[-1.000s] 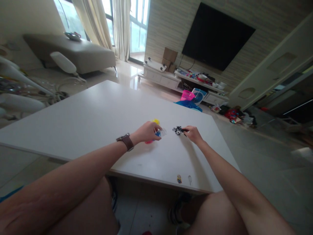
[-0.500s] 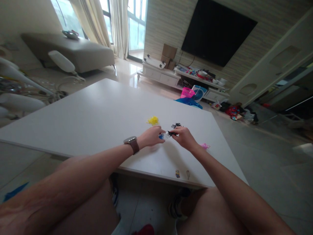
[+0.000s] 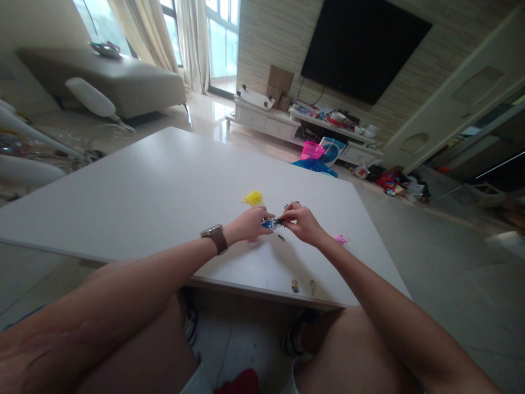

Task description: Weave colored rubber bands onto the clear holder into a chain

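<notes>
My left hand [image 3: 255, 221], with a watch on its wrist, is wrapped round a small clear container [image 3: 268, 223] with blue on it. At the container's right end my right hand [image 3: 300, 221] pinches small black pieces [image 3: 281, 221]. One black piece [image 3: 281, 238] lies on the white table [image 3: 180, 180] just below the container. Beyond my left hand is a pile of yellow pieces [image 3: 253, 197]. More black pieces [image 3: 292, 204] lie behind my right hand, partly hidden by it. A pink item [image 3: 340, 239] is right of my right forearm.
Near the table's front edge lie a small yellow and blue figure [image 3: 295, 285] and a small pale item [image 3: 313, 287]. Past the far edge are a pink basket [image 3: 311, 150] and a blue object [image 3: 315, 166] on the floor.
The black pieces in my right hand have moved into the container's end. One black piece now lies on the table below it. The whole view has shifted slightly.
</notes>
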Tool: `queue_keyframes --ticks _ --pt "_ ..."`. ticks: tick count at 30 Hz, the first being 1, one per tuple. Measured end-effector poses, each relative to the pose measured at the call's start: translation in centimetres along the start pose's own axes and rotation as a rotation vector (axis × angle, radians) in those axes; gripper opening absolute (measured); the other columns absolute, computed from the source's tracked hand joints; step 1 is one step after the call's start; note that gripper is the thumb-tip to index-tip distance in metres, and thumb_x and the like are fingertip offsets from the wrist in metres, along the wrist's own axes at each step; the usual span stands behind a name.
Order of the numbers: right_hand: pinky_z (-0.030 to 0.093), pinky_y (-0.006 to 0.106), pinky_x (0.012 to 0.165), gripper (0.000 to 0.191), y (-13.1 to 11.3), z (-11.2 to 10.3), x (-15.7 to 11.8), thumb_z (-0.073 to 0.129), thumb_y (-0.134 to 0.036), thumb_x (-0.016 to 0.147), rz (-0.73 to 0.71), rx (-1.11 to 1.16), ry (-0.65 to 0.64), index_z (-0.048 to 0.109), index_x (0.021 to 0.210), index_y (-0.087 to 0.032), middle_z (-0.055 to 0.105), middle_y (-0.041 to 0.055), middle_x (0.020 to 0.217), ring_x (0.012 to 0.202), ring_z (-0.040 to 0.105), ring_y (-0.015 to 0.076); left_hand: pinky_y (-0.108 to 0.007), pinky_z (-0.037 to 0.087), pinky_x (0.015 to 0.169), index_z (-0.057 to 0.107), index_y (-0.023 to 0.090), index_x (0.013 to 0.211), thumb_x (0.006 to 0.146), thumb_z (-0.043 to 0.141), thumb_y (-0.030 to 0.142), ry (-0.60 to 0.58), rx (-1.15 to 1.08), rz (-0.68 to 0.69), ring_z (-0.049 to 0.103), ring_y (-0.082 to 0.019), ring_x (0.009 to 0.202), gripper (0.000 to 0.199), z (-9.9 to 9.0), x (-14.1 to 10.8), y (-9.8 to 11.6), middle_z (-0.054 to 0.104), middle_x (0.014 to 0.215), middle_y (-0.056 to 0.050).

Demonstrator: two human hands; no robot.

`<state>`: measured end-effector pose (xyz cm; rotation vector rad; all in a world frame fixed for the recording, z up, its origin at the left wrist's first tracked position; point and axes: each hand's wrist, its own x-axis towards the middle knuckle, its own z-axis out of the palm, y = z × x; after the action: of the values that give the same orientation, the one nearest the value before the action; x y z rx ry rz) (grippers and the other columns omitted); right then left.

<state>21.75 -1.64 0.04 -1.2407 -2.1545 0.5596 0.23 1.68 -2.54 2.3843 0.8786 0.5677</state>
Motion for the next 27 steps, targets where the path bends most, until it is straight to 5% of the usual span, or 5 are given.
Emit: queue_keyframes --ticks 10,20,27 --pt "0.056 0.034 0.079 0.014 -0.1 0.9 0.0 0.068 -0.011 0.075 0.119 0.06 0.192 0.076 0.079 -0.021 0.073 0.0019 0.078 0.08 0.069 0.019 -0.025 0.038 0.065 0.078 0.022 0.095 0.077 0.066 0.029 0.039 -0.065 0.022 0.054 -0.015 0.07 0.022 -0.2 0.2 0.5 0.058 0.073 -0.002" --pt "0.058 0.03 0.075 0.021 -1.3 0.1 -0.1 0.059 -0.011 0.081 0.029 0.018 0.153 0.078 0.085 -0.021 0.07 0.0046 0.087 0.079 0.068 0.0166 -0.025 0.039 0.067 0.078 0.024 0.108 0.074 0.072 0.033 0.064 -0.108 -0.041 0.056 -0.015 0.07 0.035 -0.4 0.5 0.4 0.064 0.076 -0.002" --pt "0.06 0.034 0.077 0.006 -1.3 0.2 -0.4 0.068 -0.024 0.082 0.077 0.177 0.158 0.073 0.083 -0.02 0.073 0.0028 0.081 0.077 0.07 0.018 -0.024 0.04 0.067 0.08 0.023 0.099 0.073 0.074 0.031 0.074 -0.132 -0.039 0.057 -0.014 0.07 0.028 -0.6 0.4 0.6 0.066 0.076 -0.002"
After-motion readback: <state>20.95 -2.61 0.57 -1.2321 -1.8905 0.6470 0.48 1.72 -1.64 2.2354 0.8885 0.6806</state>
